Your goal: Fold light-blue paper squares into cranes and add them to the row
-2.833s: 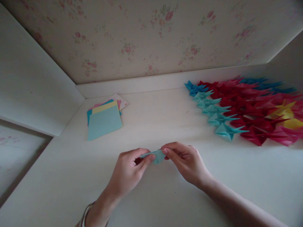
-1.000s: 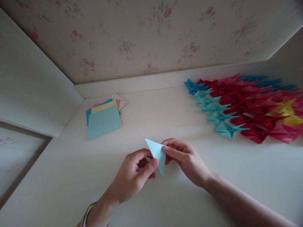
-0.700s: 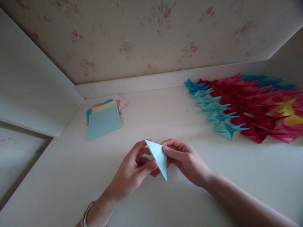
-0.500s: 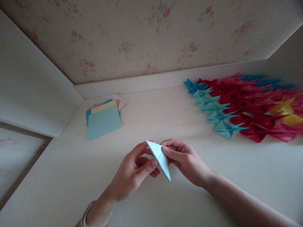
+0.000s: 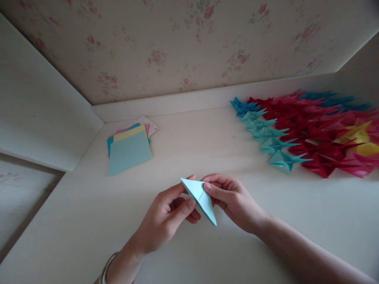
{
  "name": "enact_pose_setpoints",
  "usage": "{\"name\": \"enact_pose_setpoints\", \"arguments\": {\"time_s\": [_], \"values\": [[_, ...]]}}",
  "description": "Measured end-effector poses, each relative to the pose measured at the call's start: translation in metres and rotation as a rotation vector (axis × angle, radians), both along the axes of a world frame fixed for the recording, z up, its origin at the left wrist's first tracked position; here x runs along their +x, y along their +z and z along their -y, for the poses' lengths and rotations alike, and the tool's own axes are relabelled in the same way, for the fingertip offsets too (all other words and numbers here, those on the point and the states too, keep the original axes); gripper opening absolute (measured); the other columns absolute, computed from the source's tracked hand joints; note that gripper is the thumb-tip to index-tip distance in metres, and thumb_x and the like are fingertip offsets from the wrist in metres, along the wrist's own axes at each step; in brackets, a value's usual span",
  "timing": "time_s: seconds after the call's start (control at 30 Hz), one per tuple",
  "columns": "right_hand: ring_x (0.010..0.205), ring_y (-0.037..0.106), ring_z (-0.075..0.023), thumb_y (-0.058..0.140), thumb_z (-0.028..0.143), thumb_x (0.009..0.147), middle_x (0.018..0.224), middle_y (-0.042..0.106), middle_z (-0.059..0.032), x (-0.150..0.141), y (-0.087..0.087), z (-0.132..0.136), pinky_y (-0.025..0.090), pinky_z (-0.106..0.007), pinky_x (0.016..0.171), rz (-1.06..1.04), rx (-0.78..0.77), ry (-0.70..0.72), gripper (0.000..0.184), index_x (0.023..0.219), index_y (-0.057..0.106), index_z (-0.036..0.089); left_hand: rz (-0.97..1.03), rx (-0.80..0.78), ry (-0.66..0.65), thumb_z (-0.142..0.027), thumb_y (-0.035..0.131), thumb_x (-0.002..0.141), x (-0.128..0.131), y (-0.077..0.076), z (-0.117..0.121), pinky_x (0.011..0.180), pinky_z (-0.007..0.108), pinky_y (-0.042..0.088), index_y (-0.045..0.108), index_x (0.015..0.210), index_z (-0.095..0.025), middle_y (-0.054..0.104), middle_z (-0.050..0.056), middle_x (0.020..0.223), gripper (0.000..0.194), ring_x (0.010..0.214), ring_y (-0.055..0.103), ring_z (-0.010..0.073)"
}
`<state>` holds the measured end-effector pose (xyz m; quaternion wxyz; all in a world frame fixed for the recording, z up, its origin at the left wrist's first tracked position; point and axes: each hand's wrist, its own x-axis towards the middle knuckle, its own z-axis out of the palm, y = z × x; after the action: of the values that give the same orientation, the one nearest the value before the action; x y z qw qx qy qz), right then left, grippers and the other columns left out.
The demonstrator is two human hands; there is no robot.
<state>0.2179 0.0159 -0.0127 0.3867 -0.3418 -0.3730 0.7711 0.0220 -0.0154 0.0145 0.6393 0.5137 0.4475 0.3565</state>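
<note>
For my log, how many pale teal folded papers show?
6: one folded paper between left hand and right hand, row of five beside red pieces; others may be hidden.

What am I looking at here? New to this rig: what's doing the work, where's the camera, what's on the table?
No machine here: two bare human hands, seen by one camera worn on the person's head, looking forward and down. The right hand pinches a pale turquoise folded paper triangle; the left hand touches it, some fingers behind it. On the white tabletop, a stack of coloured paper lies on the left. On the right are rows of pointed origami figures in turquoise, red, pink, blue and yellow.
</note>
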Motion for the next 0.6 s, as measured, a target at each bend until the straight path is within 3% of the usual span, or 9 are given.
{"name": "enact_pose_setpoints", "arguments": {"time_s": [0.1,0.23,0.33,0.43,0.53,0.6], "values": [[0.063,0.060,-0.0120,0.071,0.038,0.086,0.072,0.067,-0.0024,-0.001,0.001,0.001,0.048,-0.024,0.058,0.042,0.027,-0.024,0.025,0.093,0.070,0.014,-0.008,-0.007,0.006,-0.029,0.057,0.095,0.000,0.000,0.000,0.071,0.026,0.060,0.056,0.135,-0.020,0.073,0.003,0.083,0.040,0.075,0.071,0.0158],[0.065,0.061,-0.0124,0.067,0.037,0.088,0.072,0.068,-0.0026,-0.006,0.004,0.006,0.050,-0.024,0.060,0.223,0.210,-0.037,0.023,0.094,0.071,0.015,-0.096,0.029,0.061,-0.023,0.058,0.092,0.001,-0.003,-0.001,0.069,0.027,0.061,0.060,0.125,-0.020,0.075,0.005,0.095,0.034,0.079,0.071,0.0178],[0.070,0.062,-0.0137,0.064,0.035,0.090,0.080,0.070,-0.0037,-0.009,0.003,0.008,0.051,-0.024,0.062,0.340,0.348,-0.044,0.020,0.098,0.072,0.018,-0.285,0.230,0.070,-0.012,0.060,0.085,0.002,-0.009,-0.003,0.082,0.029,0.060,0.065,0.120,-0.022,0.073,0.005,0.112,0.037,0.096,0.071,0.0203],[0.076,0.062,-0.0148,0.059,0.032,0.094,0.085,0.068,-0.0048,-0.009,0.002,0.010,0.052,-0.025,0.065,0.445,0.496,-0.053,0.020,0.097,0.074,0.019,-0.451,0.492,0.057,0.002,0.051,0.080,0.000,-0.017,-0.004,0.102,0.031,0.050,0.060,0.130,-0.024,0.069,0.004,0.126,0.058,0.117,0.063,0.0196],[0.077,0.064,-0.0133,0.059,0.032,0.094,0.106,0.065,-0.0073,-0.008,0.001,0.013,0.055,-0.023,0.062,0.487,0.556,-0.073,0.028,0.119,0.066,0.022,-0.500,0.600,0.087,0.008,0.045,0.079,-0.002,-0.023,-0.004,0.103,0.028,0.049,0.055,0.136,-0.025,0.067,0.003,0.129,0.066,0.118,0.062,0.0167],[0.083,0.066,-0.0134,0.068,0.032,0.088,0.128,0.056,-0.0098,-0.008,0.000,0.016,0.060,-0.024,0.066,0.475,0.581,-0.056,0.048,0.134,0.055,0.026,-0.496,0.630,0.100,0.009,0.047,0.077,-0.002,-0.024,-0.004,0.102,0.027,0.050,0.056,0.135,-0.025,0.067,0.004,0.128,0.068,0.117,0.063,0.0166]]}}
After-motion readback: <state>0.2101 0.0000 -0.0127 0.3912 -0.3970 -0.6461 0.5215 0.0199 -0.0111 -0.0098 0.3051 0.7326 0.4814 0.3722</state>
